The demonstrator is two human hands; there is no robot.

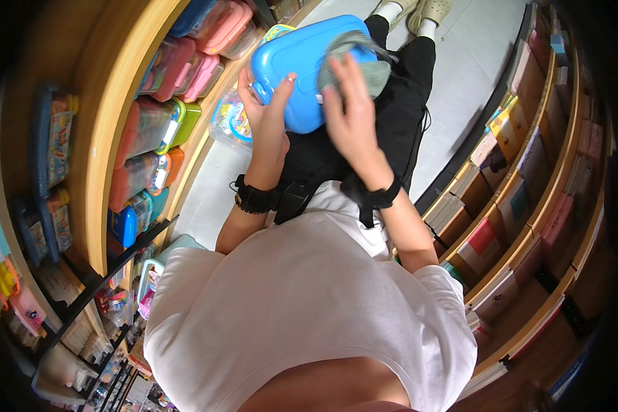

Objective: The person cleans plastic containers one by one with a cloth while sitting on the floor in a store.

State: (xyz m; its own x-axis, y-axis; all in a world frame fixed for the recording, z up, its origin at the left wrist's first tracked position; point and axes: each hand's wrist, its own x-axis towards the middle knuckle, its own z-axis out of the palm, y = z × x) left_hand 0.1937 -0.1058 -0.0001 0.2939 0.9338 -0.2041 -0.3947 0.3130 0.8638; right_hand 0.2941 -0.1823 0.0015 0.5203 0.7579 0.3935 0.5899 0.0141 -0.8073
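A blue plastic lidded box is held tilted above my lap. My left hand grips its near left edge beside the latch, with the thumb on the lid. A grey-green cloth lies bunched over the box's right side. My right hand, somewhat blurred, presses on the cloth against the lid, its fingers spread over the fabric. What is inside the blue box is hidden.
Wooden shelves at left carry several clear plastic boxes with coloured lids, such as a pink-lidded box. A clear container of colourful pieces stands on the tiled floor. Stepped book racks line the right.
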